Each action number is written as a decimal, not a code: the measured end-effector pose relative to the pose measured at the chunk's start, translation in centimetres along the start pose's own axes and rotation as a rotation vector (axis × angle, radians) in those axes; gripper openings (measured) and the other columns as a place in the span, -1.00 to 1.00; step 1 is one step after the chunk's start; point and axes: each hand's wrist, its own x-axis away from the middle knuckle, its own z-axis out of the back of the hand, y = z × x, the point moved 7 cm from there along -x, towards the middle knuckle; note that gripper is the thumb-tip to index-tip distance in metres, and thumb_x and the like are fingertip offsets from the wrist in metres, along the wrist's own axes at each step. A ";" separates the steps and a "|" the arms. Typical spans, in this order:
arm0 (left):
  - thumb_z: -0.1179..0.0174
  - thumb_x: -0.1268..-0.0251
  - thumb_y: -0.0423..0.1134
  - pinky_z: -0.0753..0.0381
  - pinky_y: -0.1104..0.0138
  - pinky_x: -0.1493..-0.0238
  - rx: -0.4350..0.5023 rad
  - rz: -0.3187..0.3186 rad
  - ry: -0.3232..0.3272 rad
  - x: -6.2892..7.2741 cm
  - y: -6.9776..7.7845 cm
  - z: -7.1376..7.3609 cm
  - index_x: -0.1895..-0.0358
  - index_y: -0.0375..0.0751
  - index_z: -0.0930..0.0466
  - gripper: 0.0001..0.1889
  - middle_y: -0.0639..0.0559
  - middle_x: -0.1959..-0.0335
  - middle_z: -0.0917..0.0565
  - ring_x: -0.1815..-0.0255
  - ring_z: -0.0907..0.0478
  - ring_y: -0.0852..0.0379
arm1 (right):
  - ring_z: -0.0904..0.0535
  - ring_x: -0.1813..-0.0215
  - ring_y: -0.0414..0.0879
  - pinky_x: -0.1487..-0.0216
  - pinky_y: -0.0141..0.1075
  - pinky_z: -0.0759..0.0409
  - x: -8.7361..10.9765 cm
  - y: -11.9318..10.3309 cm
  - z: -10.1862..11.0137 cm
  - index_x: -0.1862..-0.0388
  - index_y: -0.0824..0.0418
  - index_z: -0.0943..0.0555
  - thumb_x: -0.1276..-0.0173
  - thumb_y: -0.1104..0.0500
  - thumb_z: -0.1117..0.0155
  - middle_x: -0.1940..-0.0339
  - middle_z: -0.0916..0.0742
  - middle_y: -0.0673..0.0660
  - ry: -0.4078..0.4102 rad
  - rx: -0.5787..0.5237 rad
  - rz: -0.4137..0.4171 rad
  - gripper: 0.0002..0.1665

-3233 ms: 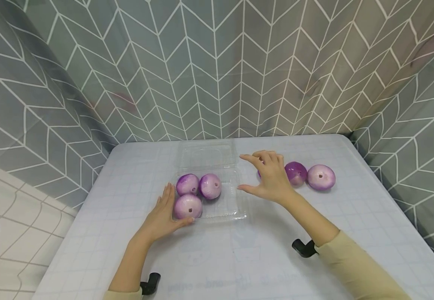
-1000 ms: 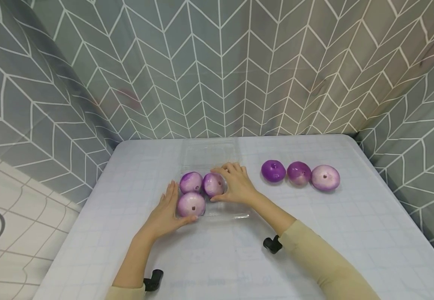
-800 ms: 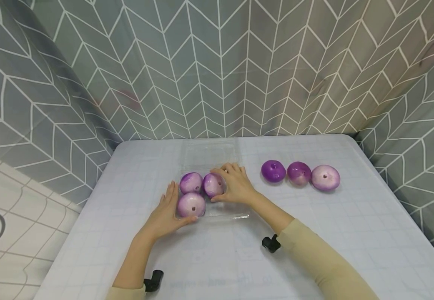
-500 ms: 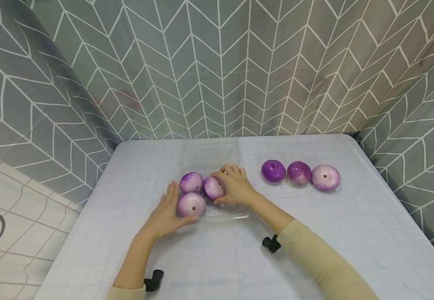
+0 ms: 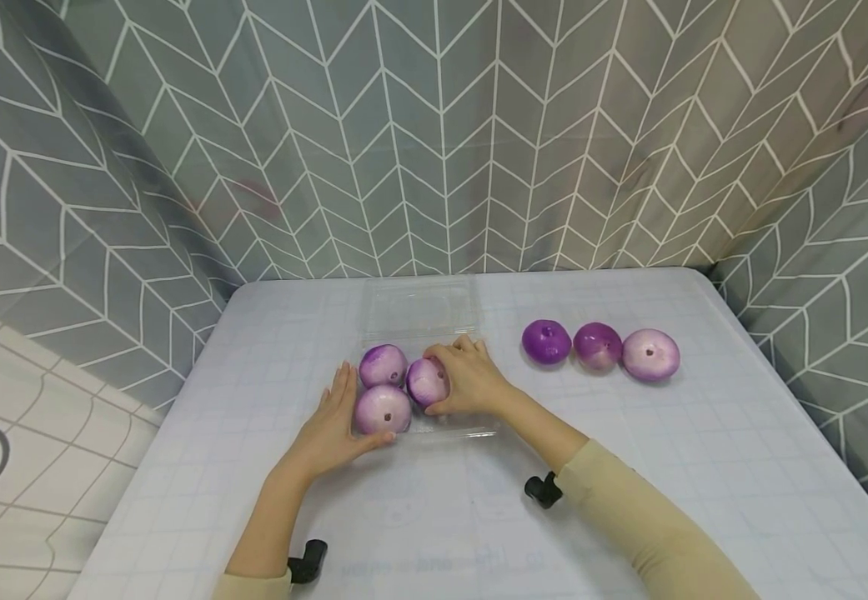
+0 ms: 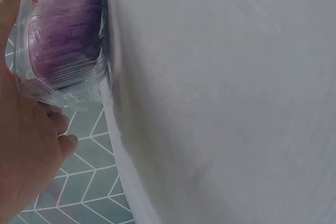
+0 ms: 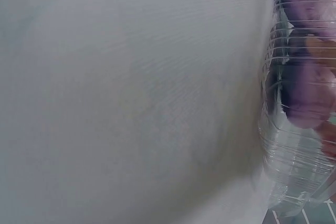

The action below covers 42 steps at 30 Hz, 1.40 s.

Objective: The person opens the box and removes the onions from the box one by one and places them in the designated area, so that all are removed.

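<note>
A clear plastic clamshell box [image 5: 471, 423] lies in front of me in the head view, its lid [image 5: 418, 308] folded back flat. Inside, toward its left side, are three purple-white onions: a back-left one [image 5: 381, 365], a front one [image 5: 383, 408] and a right one [image 5: 424, 383]. My right hand [image 5: 473, 379] grips the right onion from its right side, thumb in front, fingers behind. Extended fingers of my left hand [image 5: 331, 427] lie along the box's left wall, thumb at the front-left corner. Through the ribbed wall, the right wrist view shows an onion [image 7: 310, 98] beside fingers.
A row of three loose onions stands right of the box: a deep purple one [image 5: 546, 342], a purple one [image 5: 598, 347] and a paler one [image 5: 651, 355]. A white cloth covers the table [image 5: 434, 517]. Behind it hangs a grey patterned curtain [image 5: 434, 150].
My right hand has come left from beside the loose onions and taken hold of the right onion in the box. That onion has shifted slightly toward me. My left hand has kept its place.
</note>
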 end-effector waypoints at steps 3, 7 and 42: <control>-0.25 -0.01 0.39 0.21 -0.06 -0.48 0.003 -0.002 0.000 0.0 0.0 -0.1 -0.50 -0.44 0.30 0.30 -0.28 -0.54 0.29 -0.54 0.31 -0.18 | -0.36 0.07 -0.08 0.08 -0.17 -0.25 0.1 0.0 0.1 -0.16 0.04 -0.49 0.28 -0.26 -0.63 0.02 -0.70 0.01 0.018 0.016 0.005 -0.02; -0.25 -0.01 0.40 0.22 -0.05 -0.48 0.008 -0.001 0.001 0.0 0.0 -0.1 -0.50 -0.44 0.30 0.30 -0.28 -0.54 0.29 -0.55 0.31 -0.17 | -0.36 0.05 -0.07 0.07 -0.18 -0.25 0.2 0.1 0.4 -0.17 0.04 -0.49 0.26 -0.28 -0.60 -0.01 -0.69 0.03 0.050 0.018 0.009 -0.02; -0.27 0.00 0.38 0.22 -0.05 -0.48 -0.003 0.000 -0.007 -0.2 -0.1 -0.2 -0.50 -0.44 0.32 0.30 -0.27 -0.54 0.31 -0.55 0.35 -0.13 | -0.31 -0.02 -0.06 0.06 -0.09 -0.20 2.0 0.7 3.6 -0.22 0.05 -0.49 0.30 -0.24 -0.61 0.00 -0.54 0.00 0.224 -0.059 0.020 0.02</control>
